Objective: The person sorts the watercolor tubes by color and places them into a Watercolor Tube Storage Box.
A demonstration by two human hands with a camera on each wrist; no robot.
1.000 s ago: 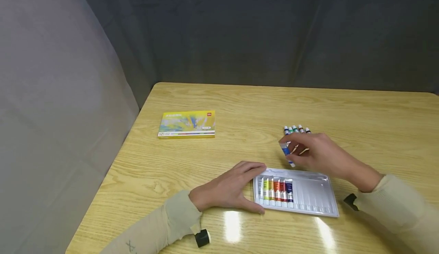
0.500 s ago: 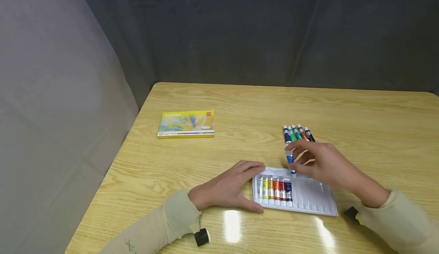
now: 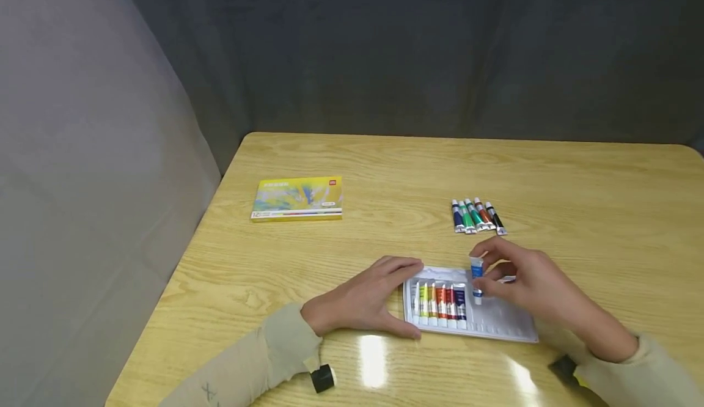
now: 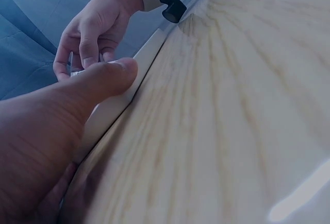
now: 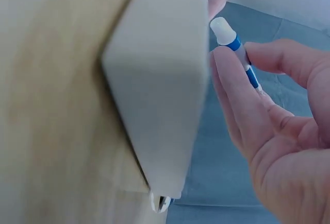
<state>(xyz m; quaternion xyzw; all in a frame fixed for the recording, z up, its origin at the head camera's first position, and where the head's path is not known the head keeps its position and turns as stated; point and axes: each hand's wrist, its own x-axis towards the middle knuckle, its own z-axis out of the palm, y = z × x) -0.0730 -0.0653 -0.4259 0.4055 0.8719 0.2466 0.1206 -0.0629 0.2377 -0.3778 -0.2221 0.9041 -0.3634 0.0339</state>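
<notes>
My right hand pinches a small blue paint tube between thumb and fingers. Its white cap points down over the white plastic tray, just right of the tubes lying in it. Several paint tubes fill the tray's left slots side by side: white, yellow, ochre, orange, red and dark violet-blue. My left hand holds the tray by its left end, thumb at the near corner and fingers at the far one. In the left wrist view, the left thumb lies along the tray's near side.
Behind the tray several more tubes lie in a row on the wooden table: dark blue, two greens, brown and black. A yellow printed paint box rests at the back left. Dark cloth hangs behind the table.
The right hand has carried the blue tube from beside the loose tubes toward me, over the tray. The loose tubes now show fully. The left hand stays at the tray's left end.
</notes>
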